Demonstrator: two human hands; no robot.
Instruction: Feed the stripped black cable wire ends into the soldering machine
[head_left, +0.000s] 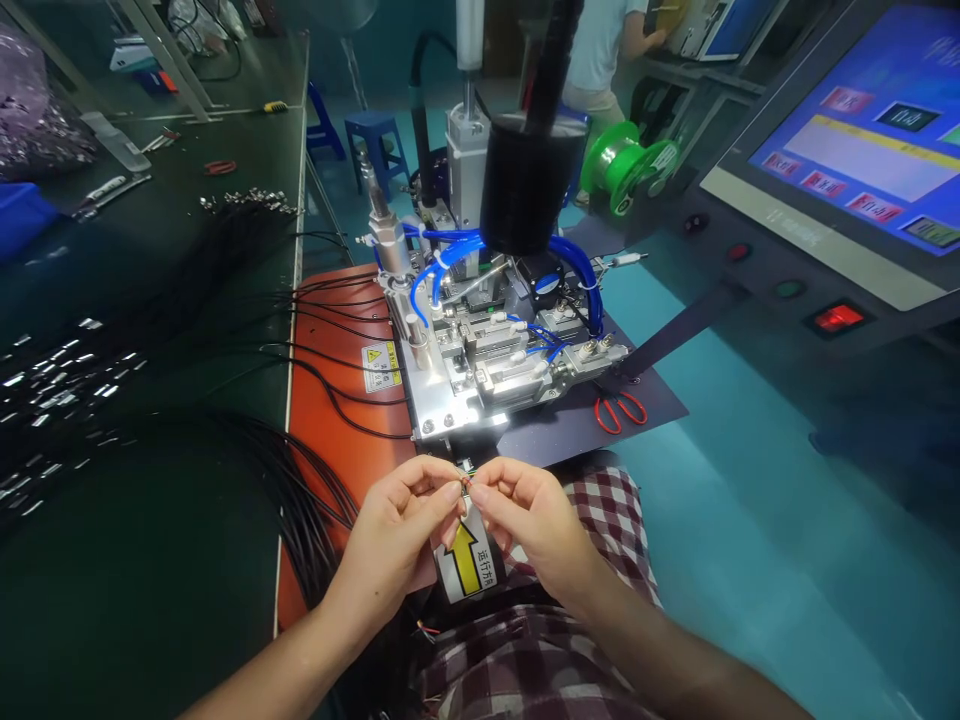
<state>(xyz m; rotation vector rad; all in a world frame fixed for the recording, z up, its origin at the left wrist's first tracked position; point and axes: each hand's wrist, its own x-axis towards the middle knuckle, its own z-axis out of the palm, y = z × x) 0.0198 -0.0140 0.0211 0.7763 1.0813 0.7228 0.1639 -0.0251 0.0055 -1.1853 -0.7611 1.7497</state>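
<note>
My left hand [397, 525] and my right hand [541, 522] meet in front of my lap, thumbs and forefingers pinched. Between the fingertips show thin coloured wires [466, 480], small and partly covered by the fingers. Just below them is a white label with a yellow arrow [466, 562]. Directly ahead of the hands stands a metal machine [450, 385] with blue air tubes [457, 245]. Black cables [300, 500] run in a bundle to the left of my left hand, and several single ones lead up to the machine's left side.
Red-handled scissors [621, 412] lie right of the machine. A control screen [870, 130] overhangs at the right, and a green spool [626, 165] is behind. More cables with metal ends [251, 205] cover the dark table at left. A person [600, 50] stands at the back.
</note>
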